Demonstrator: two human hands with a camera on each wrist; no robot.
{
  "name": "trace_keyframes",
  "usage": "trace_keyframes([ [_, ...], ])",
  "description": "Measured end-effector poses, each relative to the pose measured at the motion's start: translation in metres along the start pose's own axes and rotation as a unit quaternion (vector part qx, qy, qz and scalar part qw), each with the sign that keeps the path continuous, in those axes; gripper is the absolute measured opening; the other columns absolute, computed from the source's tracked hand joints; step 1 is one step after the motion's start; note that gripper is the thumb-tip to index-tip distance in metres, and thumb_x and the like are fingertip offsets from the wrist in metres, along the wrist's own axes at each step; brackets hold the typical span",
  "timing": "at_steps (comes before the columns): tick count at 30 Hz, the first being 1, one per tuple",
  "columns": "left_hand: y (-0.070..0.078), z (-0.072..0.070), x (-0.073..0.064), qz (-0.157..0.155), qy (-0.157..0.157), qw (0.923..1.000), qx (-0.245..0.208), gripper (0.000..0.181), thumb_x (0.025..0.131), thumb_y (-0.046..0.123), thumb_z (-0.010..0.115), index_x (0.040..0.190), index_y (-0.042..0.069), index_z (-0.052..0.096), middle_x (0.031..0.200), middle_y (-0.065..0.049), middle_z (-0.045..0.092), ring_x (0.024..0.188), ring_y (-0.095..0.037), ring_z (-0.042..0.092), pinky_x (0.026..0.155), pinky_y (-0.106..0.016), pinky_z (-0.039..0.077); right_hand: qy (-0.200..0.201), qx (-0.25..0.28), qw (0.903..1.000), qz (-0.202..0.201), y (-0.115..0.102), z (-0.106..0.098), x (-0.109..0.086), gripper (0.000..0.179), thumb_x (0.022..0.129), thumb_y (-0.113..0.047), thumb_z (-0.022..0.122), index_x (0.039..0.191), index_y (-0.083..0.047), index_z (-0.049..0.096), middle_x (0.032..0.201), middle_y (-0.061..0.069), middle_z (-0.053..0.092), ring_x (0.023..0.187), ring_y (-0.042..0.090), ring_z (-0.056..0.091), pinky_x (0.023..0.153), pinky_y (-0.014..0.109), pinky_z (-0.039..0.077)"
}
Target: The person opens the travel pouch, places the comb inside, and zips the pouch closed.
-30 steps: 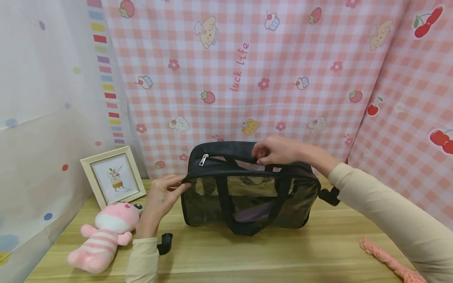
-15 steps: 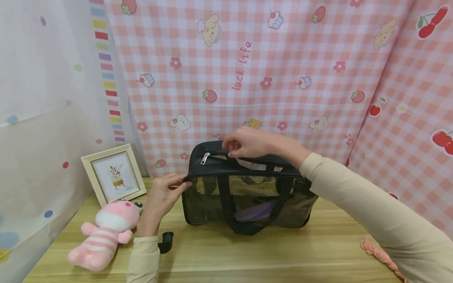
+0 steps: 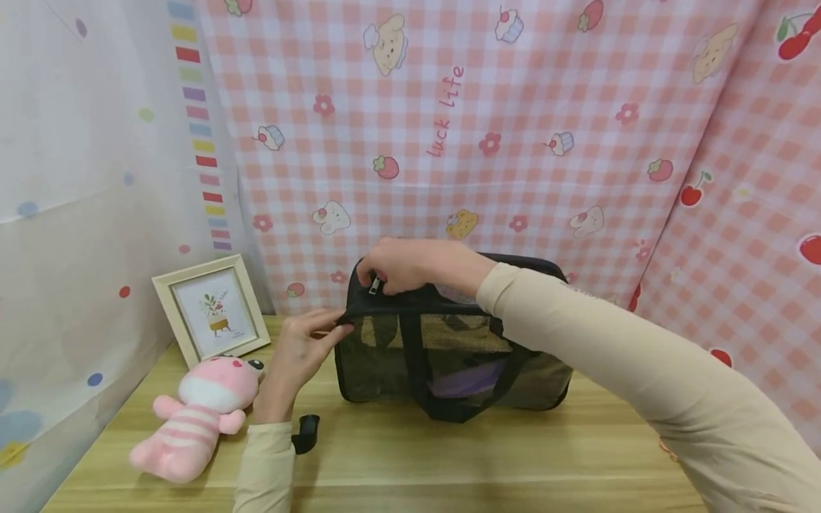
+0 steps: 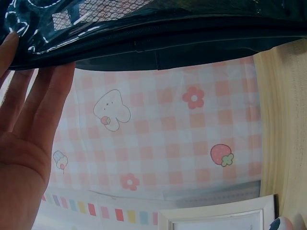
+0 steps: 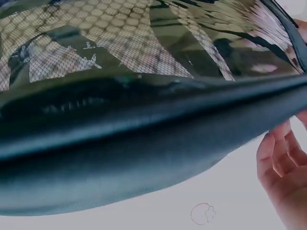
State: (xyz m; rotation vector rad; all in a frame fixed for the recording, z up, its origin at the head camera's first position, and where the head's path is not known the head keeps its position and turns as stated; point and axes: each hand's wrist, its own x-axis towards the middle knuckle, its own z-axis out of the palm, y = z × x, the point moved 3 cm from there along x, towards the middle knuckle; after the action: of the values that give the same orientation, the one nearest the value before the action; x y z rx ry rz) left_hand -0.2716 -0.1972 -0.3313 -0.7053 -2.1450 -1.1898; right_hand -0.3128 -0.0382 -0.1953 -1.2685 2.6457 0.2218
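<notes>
Now right hand (image 3: 410, 263) shifted to zipper pull (image 3: 375, 287), grip unclear, left hand (image 3: 305, 348) pinching bag (image 3: 455, 349)

It looks homelike — gingham cloth (image 3: 410, 107), framed picture (image 3: 214, 313), plush toy (image 3: 192, 424).

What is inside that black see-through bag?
Inside the black bag, a purple item shows near the bottom. The handle and right sleeve hide some of the inside; the item's identity is unclear.

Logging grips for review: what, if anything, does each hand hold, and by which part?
Left hand: the black bag, by its upper left corner. Right hand: at the zipper pull; grip unclear.
</notes>
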Motion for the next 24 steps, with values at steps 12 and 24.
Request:
trace_keyframes([
  [12, -0.001, -0.001, 0.001, -0.010, -0.008, 0.9999, 0.003, 0.022, 0.084, 0.008, 0.073, 0.106, 0.010, 0.075, 0.095, -0.001, 0.070, 0.080, -0.015, 0.067, 0.067, -0.028, 0.057, 0.027, -0.072, 0.9970, -0.011, -0.001, 0.010, 0.014, 0.007, 0.095, -0.009, 0.058, 0.093, -0.016, 0.055, 0.092, -0.001, 0.053, 0.078, 0.014, 0.051, 0.065, 0.025, 0.043],
  [24, -0.001, -0.001, 0.000, -0.010, -0.009, 0.9999, -0.002, 0.022, 0.084, 0.006, 0.073, 0.106, 0.009, 0.075, 0.096, -0.002, 0.070, 0.081, -0.016, 0.067, 0.068, -0.027, 0.057, 0.058, -0.043, 0.9974, -0.005, 0.002, 0.000, 0.009, 0.009, 0.100, -0.013, 0.047, 0.106, -0.014, 0.053, 0.092, 0.001, 0.056, 0.075, 0.013, 0.053, 0.064, 0.025, 0.042],
])
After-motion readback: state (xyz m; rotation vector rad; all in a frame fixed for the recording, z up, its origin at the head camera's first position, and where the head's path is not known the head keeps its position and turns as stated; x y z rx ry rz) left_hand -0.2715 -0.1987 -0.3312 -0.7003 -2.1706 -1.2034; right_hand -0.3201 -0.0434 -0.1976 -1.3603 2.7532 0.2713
